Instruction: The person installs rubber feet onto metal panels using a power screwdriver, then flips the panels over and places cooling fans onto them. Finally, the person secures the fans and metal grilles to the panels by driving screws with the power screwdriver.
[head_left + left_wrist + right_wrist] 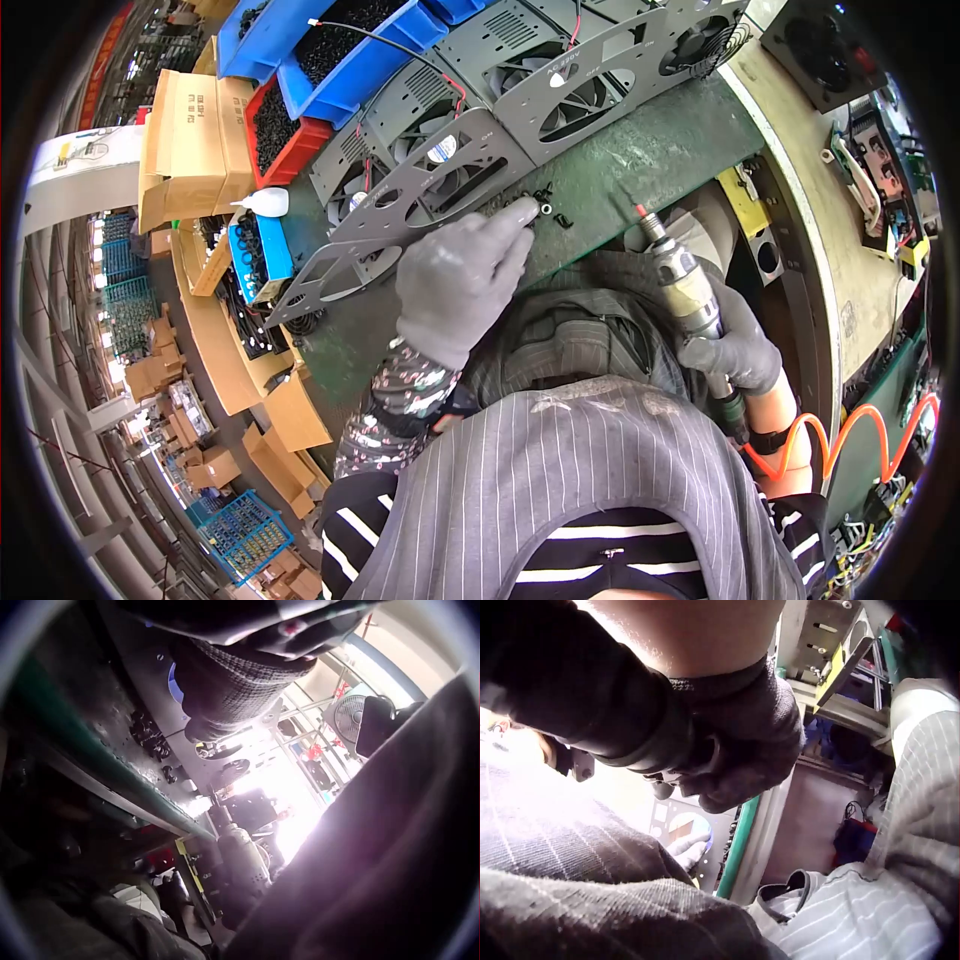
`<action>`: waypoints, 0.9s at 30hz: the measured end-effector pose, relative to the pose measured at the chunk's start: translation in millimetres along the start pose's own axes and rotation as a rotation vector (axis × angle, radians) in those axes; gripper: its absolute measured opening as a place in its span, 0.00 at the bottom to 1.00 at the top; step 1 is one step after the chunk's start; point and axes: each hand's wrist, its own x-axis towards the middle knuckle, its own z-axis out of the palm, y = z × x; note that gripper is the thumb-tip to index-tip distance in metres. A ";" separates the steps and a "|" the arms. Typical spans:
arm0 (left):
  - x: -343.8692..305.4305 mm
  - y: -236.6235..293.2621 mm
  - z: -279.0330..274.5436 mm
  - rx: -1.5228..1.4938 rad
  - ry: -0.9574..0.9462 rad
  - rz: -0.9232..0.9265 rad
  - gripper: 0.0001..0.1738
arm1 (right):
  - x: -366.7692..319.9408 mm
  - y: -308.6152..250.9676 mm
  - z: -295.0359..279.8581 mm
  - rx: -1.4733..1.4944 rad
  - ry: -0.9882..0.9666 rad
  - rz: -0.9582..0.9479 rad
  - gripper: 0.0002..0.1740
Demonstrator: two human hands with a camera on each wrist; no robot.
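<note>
In the head view a gloved left hand (462, 280) reaches over the green bench top, its fingertips at a small pile of black screws (540, 192) beside a small pale ring (546, 210). The gloved right hand (738, 345) grips a power screwdriver (686, 290) whose bit points up and left over the bench edge. Behind the left hand stand dark metal panels (455, 165) with fans. In the left wrist view the screwdriver (244, 859) and loose screws (150, 736) show. The right wrist view has the right hand (754, 742) round the tool.
Blue bins (355, 60) and a red bin (285, 135) of black parts stand at the back left, beside a cardboard box (195, 140). An orange coiled hose (830, 440) runs right from the tool. The bench edge (600, 243) lies close to the person's lap.
</note>
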 end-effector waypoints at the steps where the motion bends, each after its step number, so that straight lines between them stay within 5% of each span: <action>1: 4.0 0.4 7.0 0.040 -0.029 0.034 0.11 | -0.6 -1.6 0.9 -0.045 -0.038 0.037 0.44; 9: 15.9 -5.7 31.8 0.162 -0.117 0.177 0.11 | -7.1 0.2 11.2 -0.069 -0.110 0.097 0.43; 12: 17.9 -6.4 29.3 -0.012 0.054 0.168 0.10 | -10.1 -4.1 7.2 -0.112 -0.156 0.090 0.42; 14: 14.9 -1.5 24.5 -0.905 0.017 -0.246 0.07 | -12.5 -6.6 6.3 -0.093 -0.175 0.056 0.42; 15: 19.7 13.3 -0.6 -1.244 -0.177 -0.583 0.09 | -13.6 -7.9 6.4 -0.082 -0.201 0.024 0.42; 19: 20.1 18.4 -5.9 -1.536 -0.315 -0.677 0.11 | -17.6 -25.6 12.7 0.011 -0.286 0.027 0.39; 27: 31.9 36.3 -2.2 -1.424 -0.388 -0.667 0.15 | -23.2 -19.8 1.2 -0.071 -0.281 -0.055 0.37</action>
